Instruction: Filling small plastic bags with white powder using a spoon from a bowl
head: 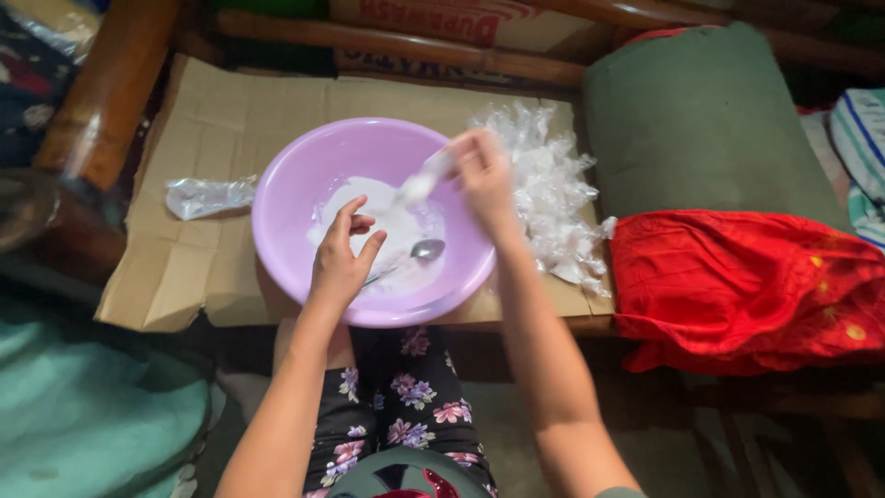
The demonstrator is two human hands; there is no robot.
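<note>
Flattened brown cardboard covers the low desk, with wooden rails and a printed carton along the far edge at twelve o'clock. At the centre of the cardboard sits a lilac plastic basin holding a mound of white powder, and a metal spoon lies in the powder with its bowl toward three o'clock. The left hand hovers over the basin's near side at about seven o'clock from its centre, fingers loosely spread and curled, gripping nothing. The right hand is over the basin's rim at two o'clock, fingers pinched on a small clear plastic bag whitened with powder, which hangs tilted down toward the mound. Just beyond that hand, at three o'clock from the basin, a heap of crumpled clear plastic bags rests on the cardboard. At nine o'clock lies a single crumpled clear wrapper. A green cushion and a red cloth fill the right side, and floral trousers show at six o'clock.
</note>
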